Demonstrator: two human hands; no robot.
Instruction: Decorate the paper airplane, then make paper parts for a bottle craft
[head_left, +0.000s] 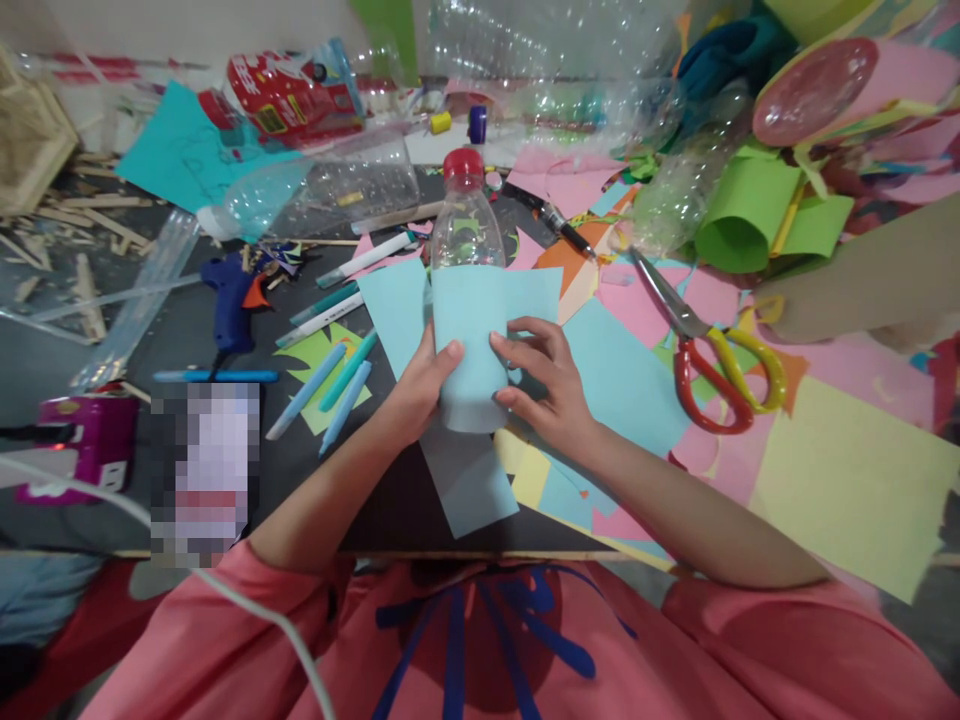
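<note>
A clear plastic bottle (469,228) with a red cap stands upright in front of me, near the table's front edge. Light blue paper (471,310) covers its lower front, and paper corners flare out on both sides behind it. My left hand (424,385) grips the wrapped bottle from the left, thumb on the front of the paper. On the other side, my right hand (551,385) has curled fingers, with the fingertips pressing on the paper's right edge. Its far fingers are partly hidden. Another strip of light blue paper (469,485) lies beneath, at the table edge.
Scissors (697,345) with red and yellow handles lie right, among coloured paper scraps. Left are a blue glue gun (229,300), several markers (307,390) and a purple power adapter (82,445). Plastic bottles (337,185) lie at the back. A white cable (247,600) crosses lower left.
</note>
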